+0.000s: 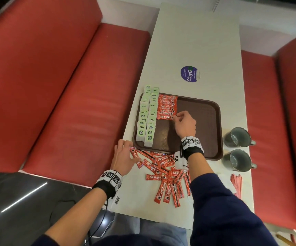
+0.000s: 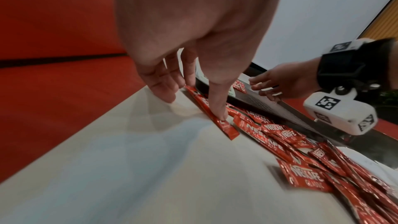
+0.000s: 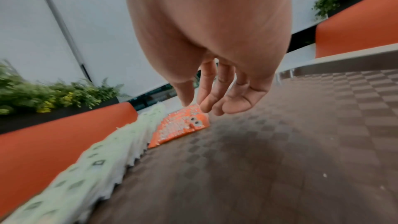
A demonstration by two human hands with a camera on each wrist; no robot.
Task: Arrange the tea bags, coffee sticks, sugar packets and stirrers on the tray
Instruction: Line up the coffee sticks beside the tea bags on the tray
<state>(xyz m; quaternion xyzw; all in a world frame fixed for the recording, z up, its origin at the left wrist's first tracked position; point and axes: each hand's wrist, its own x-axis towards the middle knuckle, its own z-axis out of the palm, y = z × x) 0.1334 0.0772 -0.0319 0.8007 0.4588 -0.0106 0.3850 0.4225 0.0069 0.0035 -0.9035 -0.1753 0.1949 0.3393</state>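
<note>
Right hand (image 1: 185, 124) fingers loosely curled, empty, at frame-centre Nescafé row (image 1: 166, 107) — square edges; left hand (image 1: 124, 155) thumb pins loose stick (image 1: 134, 154) — lift flat.

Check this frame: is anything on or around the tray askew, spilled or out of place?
Mostly tidy. The tea bags overhang the tray at its far left corner. The loose coffee sticks lie jumbled on the table, not yet arranged; the left hand presses one. The placed coffee sticks sit neatly by the right hand.
</note>
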